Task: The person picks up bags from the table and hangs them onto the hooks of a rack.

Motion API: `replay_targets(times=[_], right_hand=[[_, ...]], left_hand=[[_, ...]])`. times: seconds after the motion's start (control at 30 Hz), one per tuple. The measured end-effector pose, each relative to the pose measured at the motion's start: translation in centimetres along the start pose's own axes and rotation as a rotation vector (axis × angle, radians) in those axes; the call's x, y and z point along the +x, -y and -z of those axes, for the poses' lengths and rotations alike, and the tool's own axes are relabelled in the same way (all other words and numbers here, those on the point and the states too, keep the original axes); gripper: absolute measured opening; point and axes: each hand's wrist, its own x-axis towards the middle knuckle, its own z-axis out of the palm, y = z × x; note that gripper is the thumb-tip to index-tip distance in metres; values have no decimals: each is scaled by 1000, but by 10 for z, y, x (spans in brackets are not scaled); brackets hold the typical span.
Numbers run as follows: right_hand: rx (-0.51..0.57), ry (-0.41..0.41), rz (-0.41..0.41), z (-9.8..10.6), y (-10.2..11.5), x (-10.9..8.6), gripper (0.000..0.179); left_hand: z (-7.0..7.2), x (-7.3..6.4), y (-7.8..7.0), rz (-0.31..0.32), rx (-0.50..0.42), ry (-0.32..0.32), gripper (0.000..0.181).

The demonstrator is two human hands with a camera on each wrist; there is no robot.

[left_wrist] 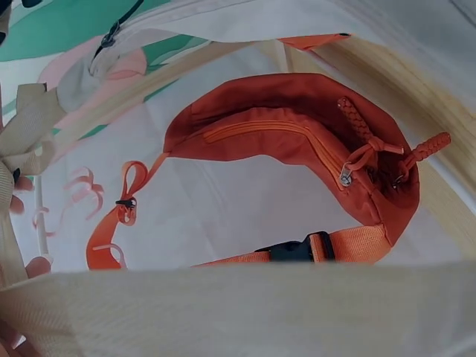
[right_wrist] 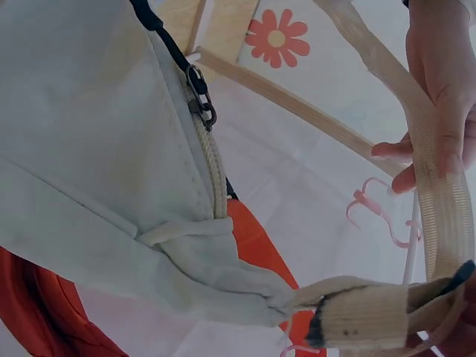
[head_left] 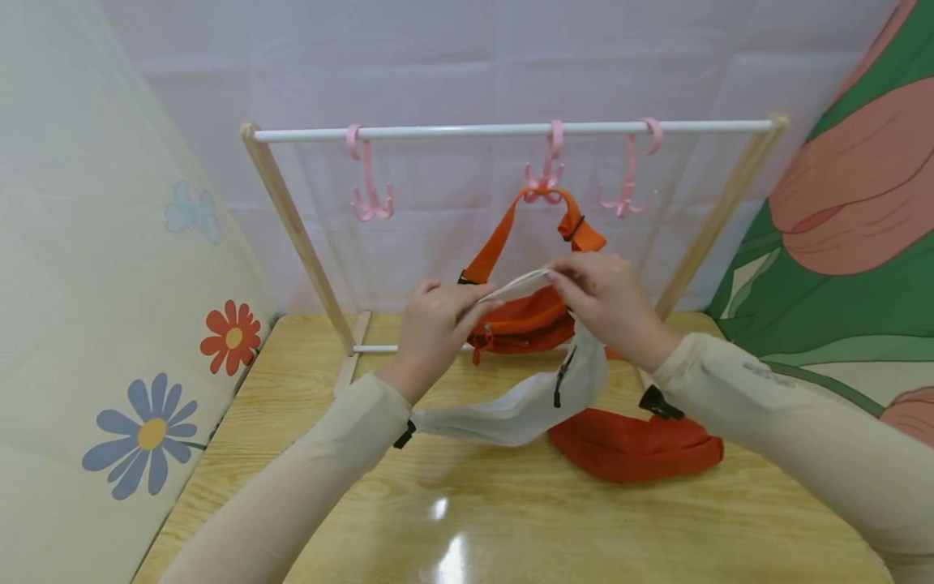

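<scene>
A white waist bag [head_left: 536, 405] hangs tilted in front of me by its strap, above the table. My left hand [head_left: 438, 328] pinches the pale strap [head_left: 514, 285] between thumb and fingers. On the other side, my right hand [head_left: 613, 300] grips the same strap where it meets the bag's end; in the right wrist view the strap [right_wrist: 446, 216] runs between both hands. Behind them an orange waist bag [head_left: 521, 320] hangs from the middle pink hook [head_left: 543, 174] by its strap. A red waist bag [head_left: 635, 446] lies on the table below the white one.
A rack with a white rail [head_left: 452, 131] and wooden legs [head_left: 299, 235] stands at the back of the table [head_left: 350, 503]. Two more pink hooks, one left [head_left: 370, 191] and one right [head_left: 627, 182], hang on the rail. A black buckle [head_left: 660, 403] dangles near my right forearm.
</scene>
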Motion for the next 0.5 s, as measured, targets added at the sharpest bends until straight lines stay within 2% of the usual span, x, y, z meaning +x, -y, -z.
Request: replay_targets(times=[0.2, 0.37, 0.5], right_hand=[[-32, -13, -9, 6, -3, -4, 7], [-72, -24, 25, 11, -7, -7, 6], [-113, -47, 30, 15, -10, -10, 6]], left_hand=[[1, -2, 0, -21, 43, 1, 20], [-1, -4, 1, -36, 23, -6, 18], [-3, -5, 1, -35, 27, 15, 19]])
